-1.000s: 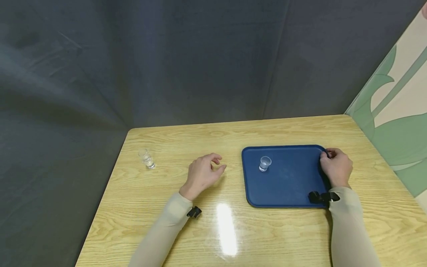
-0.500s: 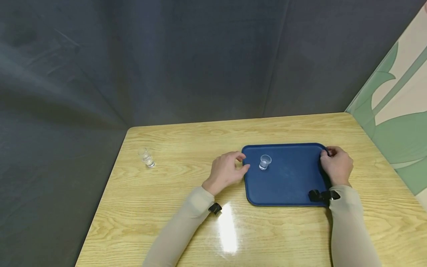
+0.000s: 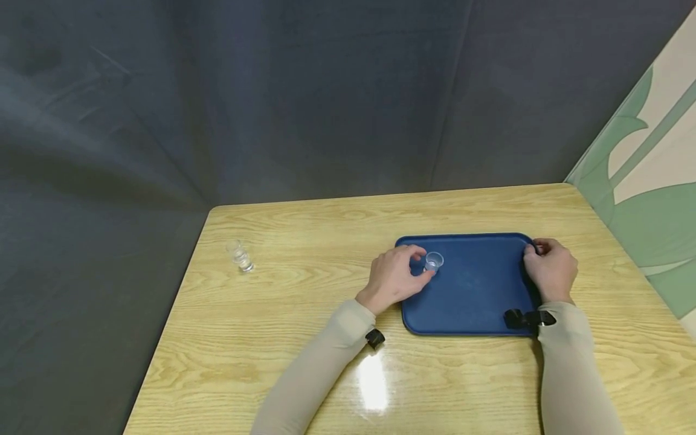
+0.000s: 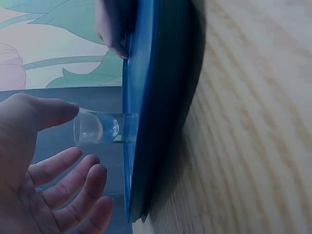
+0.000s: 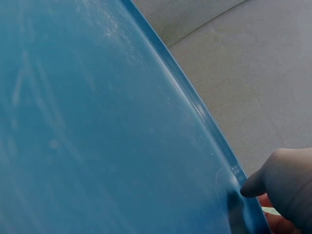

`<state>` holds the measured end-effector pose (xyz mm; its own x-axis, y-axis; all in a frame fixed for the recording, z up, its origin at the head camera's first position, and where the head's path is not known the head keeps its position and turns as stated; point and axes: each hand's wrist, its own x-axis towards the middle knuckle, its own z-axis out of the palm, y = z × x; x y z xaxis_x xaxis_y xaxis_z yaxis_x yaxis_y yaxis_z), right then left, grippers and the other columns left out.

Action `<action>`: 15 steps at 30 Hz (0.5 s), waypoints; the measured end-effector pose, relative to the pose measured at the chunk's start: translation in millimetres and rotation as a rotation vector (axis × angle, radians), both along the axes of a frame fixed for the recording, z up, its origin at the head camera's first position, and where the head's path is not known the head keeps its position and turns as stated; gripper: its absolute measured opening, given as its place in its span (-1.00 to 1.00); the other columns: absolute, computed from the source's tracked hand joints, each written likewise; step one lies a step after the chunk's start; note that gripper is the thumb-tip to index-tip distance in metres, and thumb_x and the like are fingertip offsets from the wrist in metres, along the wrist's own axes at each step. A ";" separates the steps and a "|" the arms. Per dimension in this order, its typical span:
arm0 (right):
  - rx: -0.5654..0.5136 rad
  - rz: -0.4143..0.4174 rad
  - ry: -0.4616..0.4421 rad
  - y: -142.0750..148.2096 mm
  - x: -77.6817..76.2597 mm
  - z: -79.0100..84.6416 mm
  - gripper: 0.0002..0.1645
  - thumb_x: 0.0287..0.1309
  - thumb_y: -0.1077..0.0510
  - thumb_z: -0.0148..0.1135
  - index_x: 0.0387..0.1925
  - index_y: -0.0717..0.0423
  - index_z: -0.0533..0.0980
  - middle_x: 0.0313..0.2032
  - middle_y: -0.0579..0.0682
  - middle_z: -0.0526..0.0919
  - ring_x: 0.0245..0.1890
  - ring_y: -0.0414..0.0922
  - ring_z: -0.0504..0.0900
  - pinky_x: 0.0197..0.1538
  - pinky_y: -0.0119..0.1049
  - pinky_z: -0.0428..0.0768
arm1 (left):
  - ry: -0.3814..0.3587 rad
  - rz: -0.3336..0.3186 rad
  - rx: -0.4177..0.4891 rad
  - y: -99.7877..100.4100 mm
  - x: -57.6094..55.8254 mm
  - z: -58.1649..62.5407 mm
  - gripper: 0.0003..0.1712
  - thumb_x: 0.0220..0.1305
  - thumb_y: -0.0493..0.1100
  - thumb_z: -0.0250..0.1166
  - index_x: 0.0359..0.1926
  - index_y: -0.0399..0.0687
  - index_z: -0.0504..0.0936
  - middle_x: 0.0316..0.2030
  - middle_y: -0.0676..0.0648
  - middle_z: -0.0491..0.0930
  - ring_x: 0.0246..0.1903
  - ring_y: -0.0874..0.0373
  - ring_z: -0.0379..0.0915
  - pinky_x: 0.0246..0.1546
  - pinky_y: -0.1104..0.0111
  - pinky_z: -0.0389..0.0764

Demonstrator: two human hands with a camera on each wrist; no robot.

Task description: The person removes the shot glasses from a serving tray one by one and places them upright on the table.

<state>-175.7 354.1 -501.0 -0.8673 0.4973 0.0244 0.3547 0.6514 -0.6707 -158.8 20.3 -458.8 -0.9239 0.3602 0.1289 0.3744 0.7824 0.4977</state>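
On the blue tray (image 3: 473,296) a small clear shot glass (image 3: 434,261) stands upright near the left edge. My left hand (image 3: 393,275) reaches over that edge, thumb and fingers spread to either side of the glass. In the left wrist view the thumb is at the rim of the shot glass (image 4: 100,127), possibly touching it, while the fingers are apart from it. My right hand (image 3: 552,270) holds the tray's right rim near the far corner; the right wrist view shows the thumb on top of the rim (image 5: 195,105) and fingers beneath.
A second clear glass piece (image 3: 240,256), perhaps stacked shot glasses, stands at the left of the wooden table (image 3: 293,235). Dark cloth (image 3: 337,103) hangs behind and to the left. A wall with leaf patterns (image 3: 658,223) borders the right side.
My left hand has moved right across the table, over the tray's left edge, to the shot glass. The right hand stays on the rim; the tray keeps its place.
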 end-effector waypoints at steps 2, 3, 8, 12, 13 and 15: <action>0.000 -0.002 -0.001 -0.6 0.3 -0.1 -0.42 0.50 0.06 0.01 0.28 0.41 0.54 0.05 0.40 0.63 0.07 0.35 0.56 0.05 0.15 0.37 | 0.008 0.001 -0.010 2.2 -0.9 -1.2 -0.50 0.38 0.30 0.37 0.22 0.26 0.72 0.01 0.20 0.77 -0.19 0.26 0.67 -0.25 0.41 0.54; 0.001 -0.003 0.000 -1.2 0.4 0.0 -0.43 0.50 0.05 0.01 0.28 0.41 0.54 0.04 0.39 0.64 0.07 0.35 0.56 0.04 0.14 0.36 | 0.015 0.001 -0.011 2.9 -1.6 -1.5 -0.50 0.38 0.31 0.37 0.22 0.27 0.72 0.00 0.20 0.77 -0.21 0.26 0.67 -0.28 0.43 0.52; 0.009 -0.009 -0.002 -1.7 0.4 1.7 -0.43 0.50 0.05 0.01 0.27 0.40 0.55 0.04 0.39 0.64 0.05 0.34 0.58 -0.06 0.03 0.36 | 0.036 -0.005 -0.005 4.9 -4.8 -1.6 -0.51 0.38 0.31 0.37 0.20 0.27 0.73 -0.01 0.20 0.78 -0.26 0.29 0.64 -0.38 0.50 0.43; 0.010 -0.011 -0.017 -1.2 -0.2 2.6 -0.43 0.49 0.06 0.00 0.28 0.41 0.54 0.05 0.40 0.63 0.06 0.35 0.56 -0.05 0.06 0.36 | 0.023 -0.023 -0.007 7.5 -6.1 -0.2 -0.50 0.38 0.31 0.37 0.21 0.26 0.72 0.00 0.20 0.77 -0.24 0.29 0.64 -0.35 0.51 0.44; 0.007 -0.012 -0.020 -1.3 -0.3 2.8 -0.42 0.49 0.06 0.00 0.28 0.41 0.53 0.05 0.40 0.63 0.07 0.35 0.56 -0.02 0.08 0.36 | 0.020 -0.027 -0.009 8.4 -6.5 0.1 -0.50 0.38 0.30 0.37 0.21 0.25 0.73 0.00 0.20 0.76 -0.24 0.29 0.64 -0.35 0.51 0.44; 0.004 -0.013 -0.024 -1.6 -0.5 2.5 -0.42 0.50 0.05 -0.01 0.29 0.41 0.53 0.06 0.40 0.62 0.08 0.36 0.55 0.03 0.14 0.36 | 0.018 -0.031 -0.018 10.0 -7.4 0.4 -0.50 0.38 0.30 0.37 0.21 0.24 0.73 -0.01 0.20 0.76 -0.24 0.30 0.63 -0.34 0.51 0.44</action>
<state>-176.2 352.5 -498.5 -0.8611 0.5084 0.0054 0.3794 0.6496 -0.6589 -166.3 30.3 -458.4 -0.9098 0.3911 0.1388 0.4076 0.7792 0.4762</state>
